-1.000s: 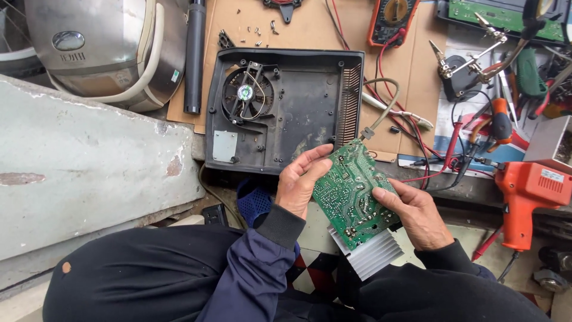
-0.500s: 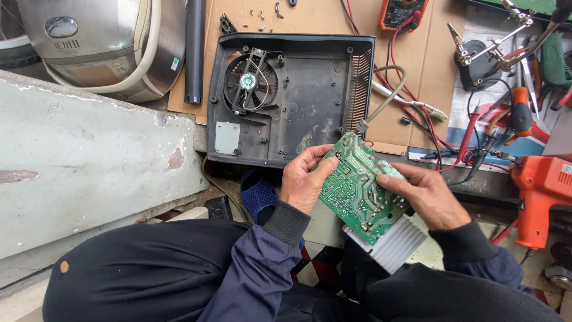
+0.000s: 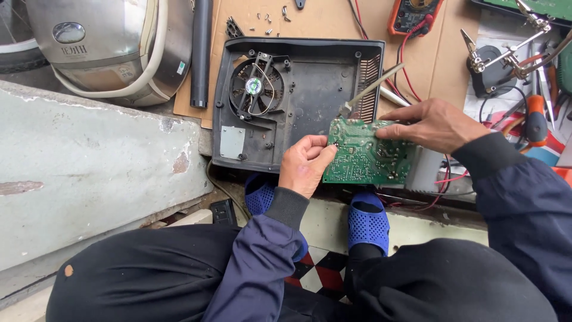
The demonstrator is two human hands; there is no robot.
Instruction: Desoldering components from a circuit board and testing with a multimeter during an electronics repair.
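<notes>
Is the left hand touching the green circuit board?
Touching. The head view shows the left hand gripping the left edge of the green circuit board, thumb pressed on its face; the right hand holds the top edge.

I see a small green and white round label (image 3: 255, 86) on my fan hub. A pale rectangular sticker (image 3: 231, 142) sits below it. The rice cooker wears a small white-green label (image 3: 180, 67) and oval badge (image 3: 68, 32).
</notes>
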